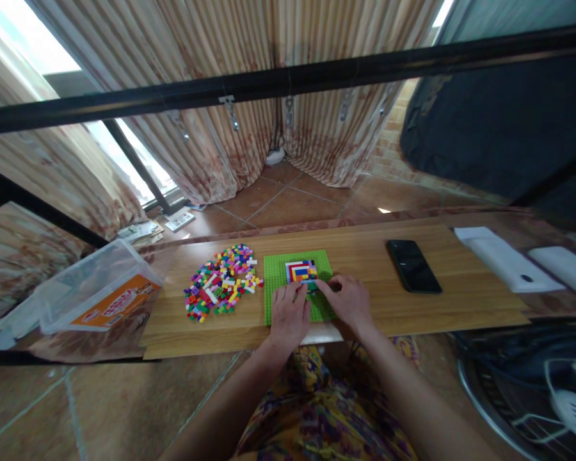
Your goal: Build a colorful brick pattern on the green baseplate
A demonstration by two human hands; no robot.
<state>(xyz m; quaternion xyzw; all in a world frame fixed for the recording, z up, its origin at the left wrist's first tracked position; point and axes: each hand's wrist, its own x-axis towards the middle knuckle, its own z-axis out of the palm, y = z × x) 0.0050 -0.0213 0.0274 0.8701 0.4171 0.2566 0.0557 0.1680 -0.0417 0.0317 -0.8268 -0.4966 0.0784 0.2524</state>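
A green studded baseplate (275,269) lies flat on the wooden board. Toy bricks (300,271) in red, white, blue, yellow and orange form a rectangular patch on it. My left hand (290,314) rests over the plate's near left part, fingers curled together at the patch's near edge. From the right, my right hand (349,302) reaches in with thumb and index finger pinched close to the left fingertips. Something small and dark or green shows between the two hands, too small to name. Loose bricks (228,282) in many colours are heaped left of the plate.
A black phone (413,266) lies on the wooden board (365,246) to the right. A clear plastic box (100,288) with an orange label stands left. White objects (509,259) lie beyond the right end. A black metal bar (288,81) crosses behind, before striped curtains (221,128).
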